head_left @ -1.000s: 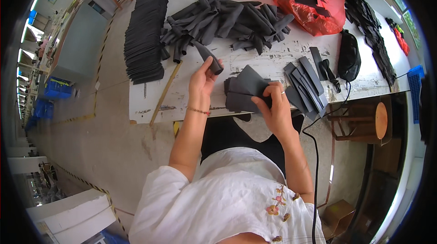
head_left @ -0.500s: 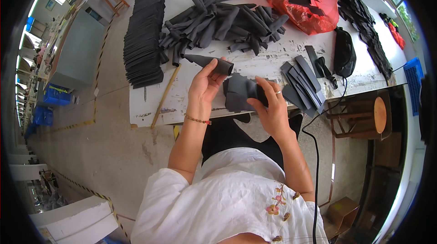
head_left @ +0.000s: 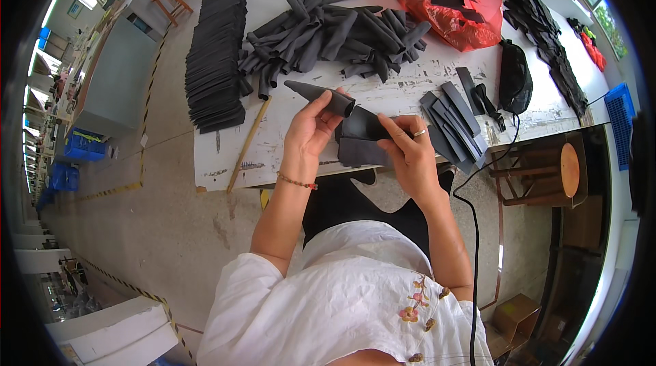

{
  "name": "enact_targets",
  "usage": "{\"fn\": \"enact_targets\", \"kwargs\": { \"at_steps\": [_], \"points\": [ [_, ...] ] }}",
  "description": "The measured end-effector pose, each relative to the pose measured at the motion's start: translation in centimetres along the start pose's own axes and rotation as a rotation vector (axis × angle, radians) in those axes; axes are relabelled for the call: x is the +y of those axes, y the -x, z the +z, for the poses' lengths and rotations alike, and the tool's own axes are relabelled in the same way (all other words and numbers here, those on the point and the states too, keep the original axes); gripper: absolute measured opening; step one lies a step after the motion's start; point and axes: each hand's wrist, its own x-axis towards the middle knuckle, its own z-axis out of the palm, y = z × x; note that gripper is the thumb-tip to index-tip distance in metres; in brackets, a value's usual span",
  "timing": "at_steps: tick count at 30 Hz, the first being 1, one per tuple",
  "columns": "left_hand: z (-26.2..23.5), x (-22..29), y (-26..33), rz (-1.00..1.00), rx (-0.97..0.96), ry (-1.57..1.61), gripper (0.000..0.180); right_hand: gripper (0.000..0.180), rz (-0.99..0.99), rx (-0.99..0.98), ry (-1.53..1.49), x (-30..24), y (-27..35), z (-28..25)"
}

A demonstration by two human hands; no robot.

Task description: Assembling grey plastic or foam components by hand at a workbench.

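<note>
My left hand (head_left: 311,127) is closed around a dark grey rolled tube (head_left: 338,103), its narrow end pointing up and left. Between the thumb and fingers of my right hand (head_left: 415,161) is a flat dark grey strip (head_left: 364,124), its left end at the tube's open end; whether they touch I cannot tell. Beneath the strip, near the table's front edge, lies a stack of flat dark grey pieces (head_left: 362,153). A large heap of rolled dark tubes (head_left: 328,35) sits beyond my hands, beside a long row of tightly packed dark pieces (head_left: 215,52) at the left.
On the white table (head_left: 273,151) lie a wooden stick (head_left: 247,146), fanned loose strips (head_left: 454,127) and a black pouch (head_left: 514,79) with a cable. Behind stands a red plastic bag (head_left: 454,11) holding dark pieces. A wooden stool (head_left: 569,171) is under the table's right side.
My right hand has shifted slightly right and down, and the strip in it now shows more plainly beside the tube. The tube in my left hand has moved slightly right.
</note>
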Motion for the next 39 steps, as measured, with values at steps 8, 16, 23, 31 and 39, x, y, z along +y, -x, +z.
{"fn": "enact_targets", "kwargs": {
  "at_steps": [8,16,23,31,39],
  "points": [
    [0.1,-0.3,0.6,-0.090,-0.106,-0.138,0.030,0.043,-0.210,0.015,0.298,0.4,-1.3,-0.9],
    [2.5,-1.0,2.6,0.050,-0.120,-0.185,0.035,0.045,-0.289,0.091,0.508,0.7,-1.4,-0.3],
    [4.0,-2.6,4.0,0.283,-0.146,-0.276,0.042,0.051,-0.201,0.078,0.262,-0.5,-0.5,2.3],
    [3.8,-3.6,3.4,0.385,-0.231,-0.271,0.026,0.043,-0.100,0.021,0.158,0.1,2.5,4.1],
    [3.9,-3.7,3.7,0.276,-0.151,-0.162,0.031,0.040,-0.144,-0.091,0.169,0.1,0.3,2.5]
  ]
}}
